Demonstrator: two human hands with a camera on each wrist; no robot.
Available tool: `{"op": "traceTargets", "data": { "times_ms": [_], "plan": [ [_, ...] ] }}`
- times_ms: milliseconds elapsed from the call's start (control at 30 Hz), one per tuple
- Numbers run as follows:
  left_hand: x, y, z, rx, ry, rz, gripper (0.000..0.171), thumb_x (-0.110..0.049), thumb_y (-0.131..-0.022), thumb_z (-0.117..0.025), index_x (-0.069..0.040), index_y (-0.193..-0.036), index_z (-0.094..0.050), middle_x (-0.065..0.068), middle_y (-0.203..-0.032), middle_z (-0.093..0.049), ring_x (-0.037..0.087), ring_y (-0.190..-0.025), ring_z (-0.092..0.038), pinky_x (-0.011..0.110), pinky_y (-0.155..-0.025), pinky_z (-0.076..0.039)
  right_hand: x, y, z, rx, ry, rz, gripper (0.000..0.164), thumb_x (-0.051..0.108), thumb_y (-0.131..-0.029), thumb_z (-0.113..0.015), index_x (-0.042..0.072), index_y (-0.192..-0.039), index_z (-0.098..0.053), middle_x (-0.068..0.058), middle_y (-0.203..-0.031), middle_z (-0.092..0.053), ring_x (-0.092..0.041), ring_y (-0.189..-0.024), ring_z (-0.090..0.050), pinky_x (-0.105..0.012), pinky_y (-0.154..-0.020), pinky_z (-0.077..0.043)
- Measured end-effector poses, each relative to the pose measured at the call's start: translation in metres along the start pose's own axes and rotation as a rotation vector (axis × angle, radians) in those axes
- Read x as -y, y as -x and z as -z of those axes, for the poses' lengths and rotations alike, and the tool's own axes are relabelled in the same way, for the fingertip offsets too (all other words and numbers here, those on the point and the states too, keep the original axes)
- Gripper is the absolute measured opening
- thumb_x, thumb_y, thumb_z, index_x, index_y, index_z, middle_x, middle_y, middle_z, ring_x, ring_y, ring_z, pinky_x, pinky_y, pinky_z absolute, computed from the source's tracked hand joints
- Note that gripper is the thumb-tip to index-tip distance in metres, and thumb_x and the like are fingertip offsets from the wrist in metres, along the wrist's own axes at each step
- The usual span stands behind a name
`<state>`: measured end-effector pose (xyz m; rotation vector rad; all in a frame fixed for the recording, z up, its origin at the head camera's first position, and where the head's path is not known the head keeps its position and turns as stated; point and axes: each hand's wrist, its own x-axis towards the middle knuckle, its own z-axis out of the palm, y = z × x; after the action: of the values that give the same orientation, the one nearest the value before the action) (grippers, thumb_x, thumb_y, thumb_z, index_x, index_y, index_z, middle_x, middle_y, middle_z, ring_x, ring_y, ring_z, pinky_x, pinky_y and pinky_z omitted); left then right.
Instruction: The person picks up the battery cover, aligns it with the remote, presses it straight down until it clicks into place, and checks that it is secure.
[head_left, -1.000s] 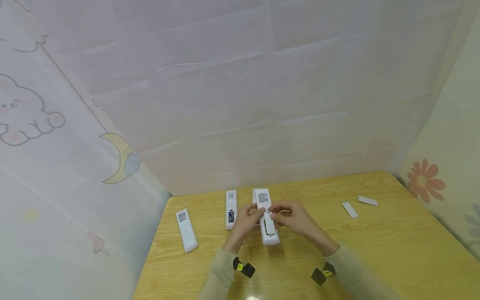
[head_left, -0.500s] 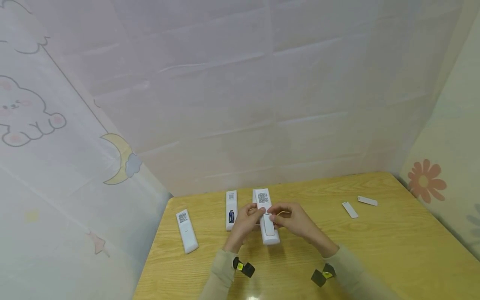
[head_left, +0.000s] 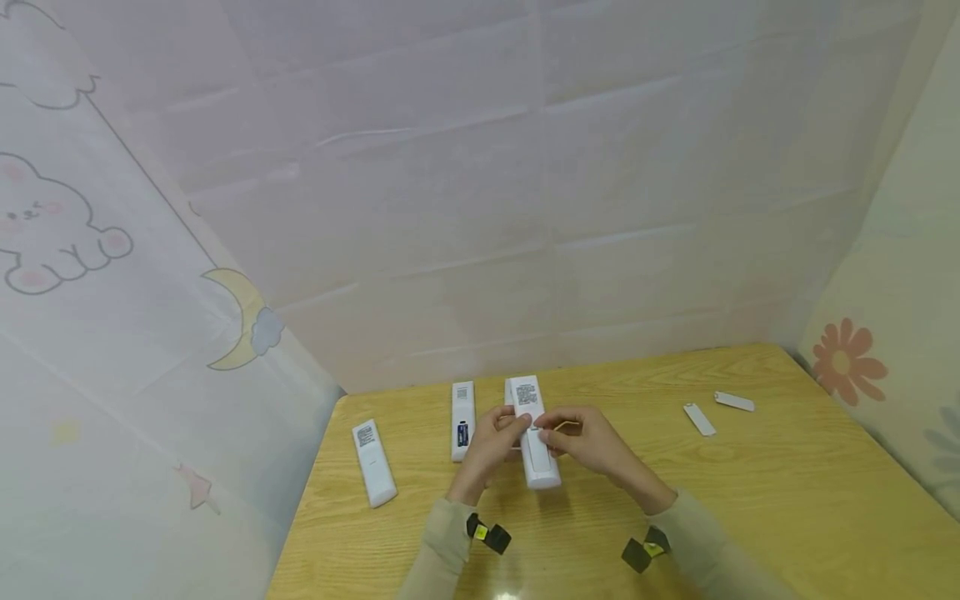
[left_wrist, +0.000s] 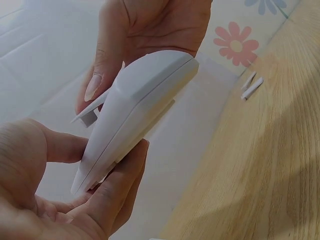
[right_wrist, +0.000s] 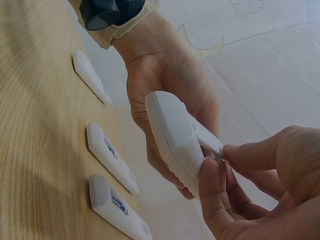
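A white remote control (head_left: 527,393), its labelled back turned up, is held off the table near the middle. My left hand (head_left: 491,446) grips its left side, thumb on the back and fingers underneath, as the left wrist view shows. Between thumb and finger my right hand (head_left: 592,437) pinches the upper end of a white battery cover (head_left: 540,457). That cover lies over the battery compartment; in the right wrist view the pinched end of the cover (right_wrist: 209,139) stands tilted up off the remote. The inside of the compartment is hidden from the head view.
One remote (head_left: 373,462) lies at the left with its back closed. Another remote (head_left: 462,400) shows batteries in an uncovered compartment. A third remote (head_left: 508,392) is partly hidden behind the held one. Two loose covers (head_left: 700,419) lie at the right on the wooden table (head_left: 787,500).
The battery cover has come down over the compartment; a dark gap beside it one second ago no longer shows in the head view. Both hands stay nearly in place.
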<state>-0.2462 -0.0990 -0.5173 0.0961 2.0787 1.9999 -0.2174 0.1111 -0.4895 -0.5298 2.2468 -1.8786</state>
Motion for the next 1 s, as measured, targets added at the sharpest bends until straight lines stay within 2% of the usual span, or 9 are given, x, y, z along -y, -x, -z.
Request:
{"op": "traceTargets", "data": {
  "times_ms": [133, 300, 567, 800, 1000],
  "plan": [
    [0.001, -0.001, 0.000, 0.002, 0.008, 0.005, 0.062, -0.033, -0.104, -0.071, 0.007, -0.148, -0.050, 0.019, -0.127, -0.075, 0.026, -0.099, -0.078, 0.048, -0.090, -0.066, 0.001, 0.000, 0.000, 0.000, 0.007, 0.003, 0.025, 0.010, -0.104, -0.070, -0.006, -0.122, -0.073, -0.027, -0.125, -0.071, -0.021, -0.093, -0.072, -0.027, -0.074, -0.064],
    [0.001, -0.003, -0.001, 0.017, 0.012, 0.004, 0.060, -0.033, -0.105, -0.070, 0.007, -0.147, -0.051, 0.018, -0.126, -0.075, 0.026, -0.098, -0.078, 0.047, -0.089, -0.066, 0.000, 0.000, 0.000, -0.005, 0.008, -0.005, 0.024, 0.009, -0.103, -0.070, -0.006, -0.122, -0.073, -0.028, -0.125, -0.071, -0.024, -0.090, -0.070, -0.028, -0.072, -0.064],
    [-0.001, -0.004, -0.002, 0.007, 0.011, 0.000, 0.061, -0.032, -0.105, -0.070, 0.007, -0.148, -0.051, 0.020, -0.128, -0.074, 0.026, -0.099, -0.077, 0.045, -0.089, -0.066, -0.006, -0.001, 0.001, -0.025, 0.062, -0.025, 0.023, 0.011, -0.101, -0.073, -0.002, -0.120, -0.076, -0.016, -0.103, -0.069, -0.022, -0.082, -0.067, -0.029, -0.068, -0.063],
    [-0.002, -0.005, -0.002, 0.003, 0.011, -0.008, 0.059, -0.032, -0.105, -0.069, 0.006, -0.147, -0.051, 0.019, -0.127, -0.074, 0.025, -0.099, -0.076, 0.043, -0.089, -0.066, -0.007, -0.002, 0.000, -0.037, 0.083, -0.009, 0.026, 0.013, -0.101, -0.075, -0.003, -0.121, -0.075, -0.014, -0.099, -0.068, -0.020, -0.079, -0.065, -0.027, -0.065, -0.062],
    [-0.001, -0.005, -0.003, -0.010, 0.019, -0.011, 0.056, -0.028, -0.105, -0.069, 0.007, -0.145, -0.052, 0.021, -0.126, -0.074, 0.025, -0.099, -0.076, 0.044, -0.088, -0.066, -0.012, -0.004, -0.004, -0.083, 0.107, 0.010, 0.021, 0.010, -0.098, -0.076, -0.002, -0.116, -0.077, -0.012, -0.092, -0.067, -0.017, -0.073, -0.064, -0.027, -0.061, -0.062]
  ]
}}
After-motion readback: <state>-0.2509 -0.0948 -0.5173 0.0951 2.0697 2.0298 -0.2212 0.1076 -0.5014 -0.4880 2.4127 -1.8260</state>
